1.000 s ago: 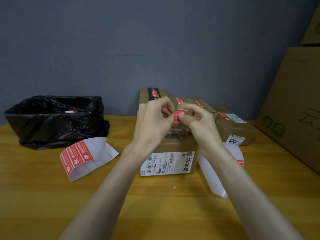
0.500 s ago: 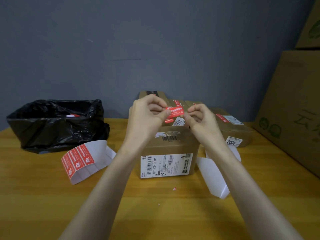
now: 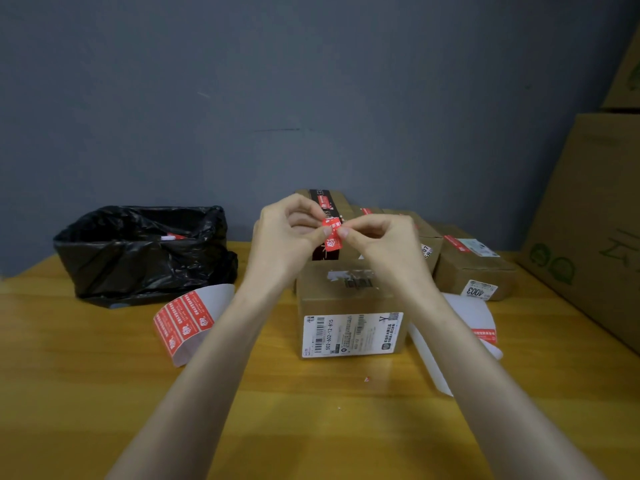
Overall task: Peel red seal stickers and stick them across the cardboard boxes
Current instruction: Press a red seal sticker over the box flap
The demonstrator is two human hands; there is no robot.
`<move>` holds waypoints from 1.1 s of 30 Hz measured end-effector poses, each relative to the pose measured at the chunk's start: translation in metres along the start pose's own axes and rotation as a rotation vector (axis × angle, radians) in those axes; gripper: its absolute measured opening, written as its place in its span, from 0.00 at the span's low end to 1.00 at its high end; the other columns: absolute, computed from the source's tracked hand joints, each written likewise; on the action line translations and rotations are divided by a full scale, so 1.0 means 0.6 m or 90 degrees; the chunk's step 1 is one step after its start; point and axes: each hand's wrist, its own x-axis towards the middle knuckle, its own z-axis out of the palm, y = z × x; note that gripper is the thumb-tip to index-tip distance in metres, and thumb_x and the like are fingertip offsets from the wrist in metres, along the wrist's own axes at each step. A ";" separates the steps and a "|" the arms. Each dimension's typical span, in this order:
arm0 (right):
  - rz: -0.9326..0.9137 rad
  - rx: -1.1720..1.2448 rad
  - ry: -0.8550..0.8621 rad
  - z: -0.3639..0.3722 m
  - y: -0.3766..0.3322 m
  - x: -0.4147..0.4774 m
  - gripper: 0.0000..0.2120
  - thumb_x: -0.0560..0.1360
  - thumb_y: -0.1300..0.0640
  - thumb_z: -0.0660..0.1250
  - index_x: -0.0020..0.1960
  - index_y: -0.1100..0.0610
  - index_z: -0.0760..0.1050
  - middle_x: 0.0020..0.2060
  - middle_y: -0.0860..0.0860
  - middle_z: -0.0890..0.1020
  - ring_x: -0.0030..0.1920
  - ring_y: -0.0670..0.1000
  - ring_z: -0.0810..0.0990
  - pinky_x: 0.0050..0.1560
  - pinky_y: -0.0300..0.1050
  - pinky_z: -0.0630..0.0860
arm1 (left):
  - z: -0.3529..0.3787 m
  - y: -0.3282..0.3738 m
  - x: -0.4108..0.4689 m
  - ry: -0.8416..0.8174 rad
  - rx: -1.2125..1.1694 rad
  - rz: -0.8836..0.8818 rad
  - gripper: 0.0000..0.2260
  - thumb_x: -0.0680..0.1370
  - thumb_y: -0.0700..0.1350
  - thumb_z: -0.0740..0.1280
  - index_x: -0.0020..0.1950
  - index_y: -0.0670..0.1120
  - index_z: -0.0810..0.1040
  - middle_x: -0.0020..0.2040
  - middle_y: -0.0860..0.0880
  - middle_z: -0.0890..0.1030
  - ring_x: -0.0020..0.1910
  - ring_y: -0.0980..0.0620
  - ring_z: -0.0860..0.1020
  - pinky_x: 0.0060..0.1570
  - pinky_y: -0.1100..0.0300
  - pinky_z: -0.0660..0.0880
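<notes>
**Sticker's up in the air, box not sealed yet**

The red seal sticker [image 3: 333,234] is pinched at its side edges by the left hand [image 3: 287,244] and the right hand [image 3: 384,247], and it's held just above the front cardboard box [image 3: 349,296], apparently not touching it. Probably best if it's pulled flat, lined up across the top seam, one end tacked down first and the rest smoothed over so no creases get trapped. More stickers can be seen on the sheet [image 3: 188,320] near the black bag [image 3: 138,251]. The boxes behind [image 3: 474,268] look done already.
</notes>
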 end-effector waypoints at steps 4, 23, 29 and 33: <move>0.021 -0.017 -0.002 0.018 -0.006 0.001 0.12 0.73 0.61 0.69 0.33 0.49 0.78 0.32 0.43 0.80 0.36 0.42 0.78 0.42 0.35 0.73 | -0.009 -0.003 -0.001 0.013 0.068 0.039 0.09 0.70 0.39 0.74 0.39 0.49 0.76 0.37 0.51 0.81 0.38 0.54 0.82 0.44 0.58 0.79; -0.163 -0.414 -0.131 0.151 -0.051 0.044 0.06 0.75 0.58 0.64 0.46 0.60 0.78 0.43 0.58 0.81 0.48 0.60 0.78 0.42 0.50 0.74 | -0.127 -0.056 0.046 0.010 0.426 0.045 0.07 0.72 0.44 0.72 0.46 0.53 0.76 0.51 0.46 0.74 0.51 0.48 0.73 0.51 0.55 0.70; -0.158 -0.389 -0.222 0.201 -0.063 0.082 0.03 0.71 0.58 0.68 0.39 0.54 0.79 0.37 0.55 0.79 0.43 0.59 0.78 0.37 0.46 0.71 | -0.189 -0.075 0.067 0.006 0.457 0.085 0.04 0.70 0.40 0.74 0.41 0.48 0.82 0.47 0.48 0.76 0.43 0.52 0.76 0.48 0.59 0.73; -0.155 -0.340 -0.248 0.245 -0.063 0.103 0.05 0.72 0.60 0.67 0.40 0.54 0.81 0.39 0.55 0.81 0.43 0.58 0.79 0.42 0.51 0.77 | -0.223 -0.082 0.085 0.012 0.501 0.094 0.02 0.70 0.38 0.73 0.40 0.45 0.83 0.42 0.52 0.75 0.41 0.54 0.74 0.42 0.67 0.66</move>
